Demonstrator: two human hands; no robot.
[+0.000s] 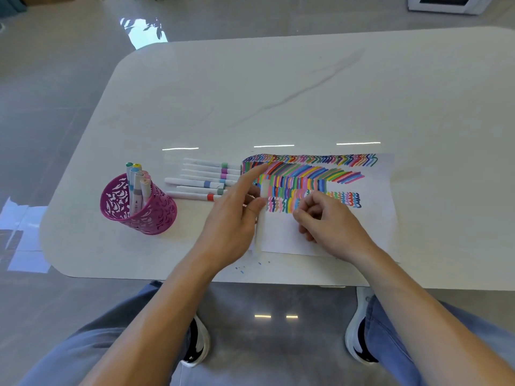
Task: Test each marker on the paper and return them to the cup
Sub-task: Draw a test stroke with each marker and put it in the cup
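Note:
A white marker stands nearly upright at the left edge of the paper, blurred. My left hand pinches it between thumb and fingers, with the index finger stretched out over the coloured strokes. My right hand hovers over the paper just right of the marker, its fingers curled inward; nothing shows between them. The magenta cut-out cup stands on the left of the table and holds several markers. Several more white markers lie in a row between the cup and the paper.
The white marble-look table extends far behind the paper. A few small ink dots mark its near edge. My knees and shoes show below the table edge over a glossy grey floor.

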